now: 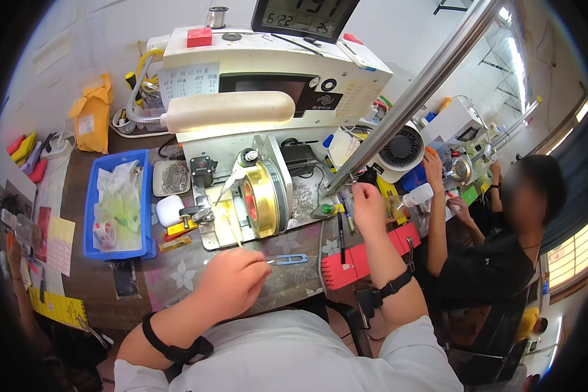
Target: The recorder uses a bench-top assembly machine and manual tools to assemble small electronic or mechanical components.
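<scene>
My left hand point(234, 284) is closed in front of the machine, near the table's front edge. A thin pale stick point(236, 230) runs from its fingers up toward the machine's lit bed. To its right, a blue flat handle-like tool point(289, 259) lies on the tabletop. My right hand point(368, 210) is raised at the machine's right side, thumb and fingers pinched together; what they hold, if anything, is too small to make out. Close to its left lies a green-ended bottle point(326, 210). Between my hands, a gold-coloured reel point(261, 202) with a red centre sits upright in the machine.
A blue tray point(149, 222) with plastic bags and a dish of small metal parts point(172, 177) stand left. A lamp point(232, 111) hangs over the machine point(196, 55). A red mat point(372, 256) lies by my right forearm. A person point(503, 255) works at right; another hand shows far left.
</scene>
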`<state>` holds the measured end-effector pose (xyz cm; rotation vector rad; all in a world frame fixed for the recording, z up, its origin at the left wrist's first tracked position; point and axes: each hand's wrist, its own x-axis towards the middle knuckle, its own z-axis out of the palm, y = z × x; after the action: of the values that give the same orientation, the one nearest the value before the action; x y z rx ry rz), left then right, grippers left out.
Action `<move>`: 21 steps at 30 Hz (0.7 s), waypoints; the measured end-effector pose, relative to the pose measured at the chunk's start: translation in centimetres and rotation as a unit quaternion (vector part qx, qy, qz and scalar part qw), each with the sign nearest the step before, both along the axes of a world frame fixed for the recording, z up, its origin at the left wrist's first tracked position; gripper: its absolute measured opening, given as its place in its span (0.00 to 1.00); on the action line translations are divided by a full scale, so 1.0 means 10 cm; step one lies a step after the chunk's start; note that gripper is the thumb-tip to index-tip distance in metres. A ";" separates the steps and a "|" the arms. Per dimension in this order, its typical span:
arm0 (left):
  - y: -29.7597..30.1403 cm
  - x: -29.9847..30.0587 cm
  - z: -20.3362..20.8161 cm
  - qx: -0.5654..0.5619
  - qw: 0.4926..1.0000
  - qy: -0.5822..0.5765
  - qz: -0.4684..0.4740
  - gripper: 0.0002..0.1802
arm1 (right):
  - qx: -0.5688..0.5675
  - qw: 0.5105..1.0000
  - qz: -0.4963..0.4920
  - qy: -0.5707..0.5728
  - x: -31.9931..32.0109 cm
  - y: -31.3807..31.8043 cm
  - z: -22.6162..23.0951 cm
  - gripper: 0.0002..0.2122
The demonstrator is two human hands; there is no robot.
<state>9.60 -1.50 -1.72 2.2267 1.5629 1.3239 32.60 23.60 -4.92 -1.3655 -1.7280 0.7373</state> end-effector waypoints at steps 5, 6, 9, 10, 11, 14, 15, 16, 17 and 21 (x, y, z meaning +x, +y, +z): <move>0.08 0.05 0.13 -0.081 0.994 -0.077 -0.008 0.07 | -0.009 0.965 0.235 -0.117 0.05 -0.78 0.16 0.09; 0.08 0.11 0.21 -0.146 0.981 -0.123 -0.026 0.06 | 0.021 0.931 0.335 -0.141 0.06 -0.98 0.29 0.08; 0.21 0.34 0.36 -0.158 0.933 -0.251 -0.204 0.05 | 0.069 0.829 0.538 -0.134 0.06 -1.23 0.41 0.06; 0.22 0.36 0.41 -0.217 0.911 -0.247 -0.248 0.04 | 0.073 0.832 0.534 -0.134 0.08 -1.28 0.47 0.06; 0.23 0.35 0.45 -0.213 0.911 -0.240 -0.258 0.04 | 0.069 0.836 0.529 -0.124 0.10 -1.30 0.56 0.06; 0.13 0.33 0.52 -0.288 0.858 -0.338 -0.258 0.05 | 0.075 0.840 0.521 -0.134 0.21 -1.33 0.84 0.05; 0.14 0.34 0.51 -0.246 0.869 -0.322 -0.284 0.04 | 0.076 0.833 0.525 -0.154 0.25 -1.33 0.91 0.05; 0.15 0.35 0.52 -0.240 0.868 -0.315 -0.300 0.03 | 0.129 0.822 0.531 -0.160 0.26 -1.34 0.94 0.05; 0.14 0.36 0.54 -0.231 0.868 -0.307 -0.314 0.03 | 0.143 0.823 0.524 -0.168 0.26 -1.37 0.99 0.05; 0.04 0.51 0.55 -0.277 0.772 -0.448 -0.355 0.05 | 0.110 0.805 0.542 -0.215 0.11 -1.55 0.98 0.08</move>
<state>14.72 -1.11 3.81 1.2316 0.5321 1.1503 33.71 8.14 4.92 -0.2483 -2.8788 0.7780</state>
